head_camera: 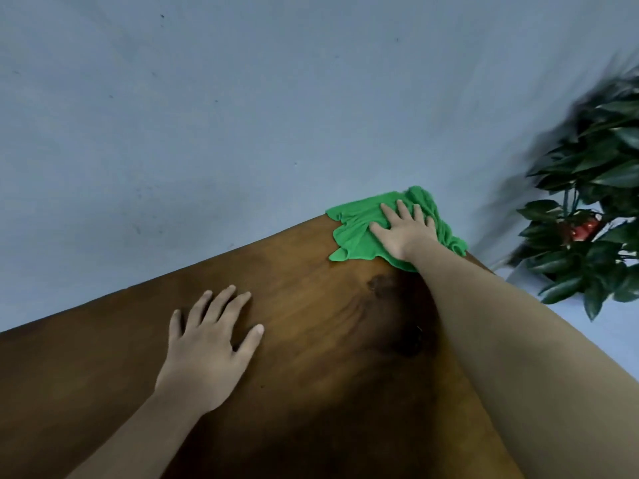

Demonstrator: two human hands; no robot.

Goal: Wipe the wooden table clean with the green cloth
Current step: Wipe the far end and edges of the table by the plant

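The cloth (359, 233) is bright green and soft, and it looks like microfibre. It lies crumpled, not folded, with wavy edges and many small wrinkles. It sits at the far corner of the desk (311, 305), and its far edge is bunched up into a ridge close to the wall (207, 115). One pointed flap sticks out at the near left side of the cloth and lies flat on the wood.

The right hand (403, 229) presses on top of the cloth with the palm down. Its fingers are spread wide and straight, so it does not grip the cloth, it only pushes on it. The arm reaches far across the desk to get there.

The left hand (207, 344) lies flat on the bare wood, well apart from the cloth, nearer to the person. Its fingers are also spread wide and it holds nothing.

The desk is dark brown wood with visible grain and a dark knot (380, 283) just near the cloth. A shadow falls on the wood beside the right arm.

To the right, past the desk corner, stands a plant (594, 188) with dark green leaves and something red among them; it is blurred.
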